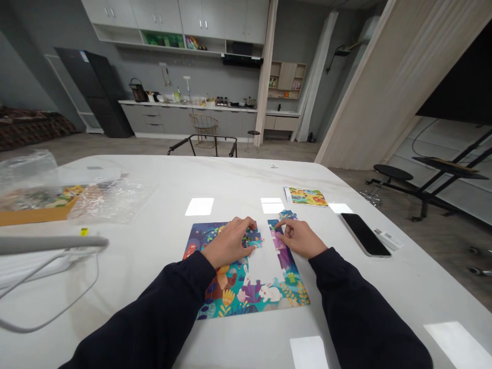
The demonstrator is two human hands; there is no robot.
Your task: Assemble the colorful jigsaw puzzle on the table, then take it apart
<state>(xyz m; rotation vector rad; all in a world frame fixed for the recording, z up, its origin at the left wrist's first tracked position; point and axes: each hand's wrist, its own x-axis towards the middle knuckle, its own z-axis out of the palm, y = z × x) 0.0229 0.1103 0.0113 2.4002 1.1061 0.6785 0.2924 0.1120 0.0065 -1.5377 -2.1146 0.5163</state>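
A partly assembled jigsaw puzzle [251, 309] with rabbits, flowers and a frog lies on the white table, with a gap in its middle and upper part. My left hand [229, 242] rests over its upper left, thumb and fingers closed around a blue-green puzzle piece [253, 240] at the gap's edge. At the right-hand strip of the puzzle, my right hand [302, 239] has its thumb and forefinger curled on a purple puzzle piece [275, 237]. A loose blue puzzle piece [287, 214] lies just beyond the right fingers.
A small picture card [307, 197] lies beyond the puzzle. At the right are a phone [364, 234] and a small white box [389, 239]. To the left stand an orange box [38, 215], crumpled clear plastic [111, 200] and a grey cable [49, 244].
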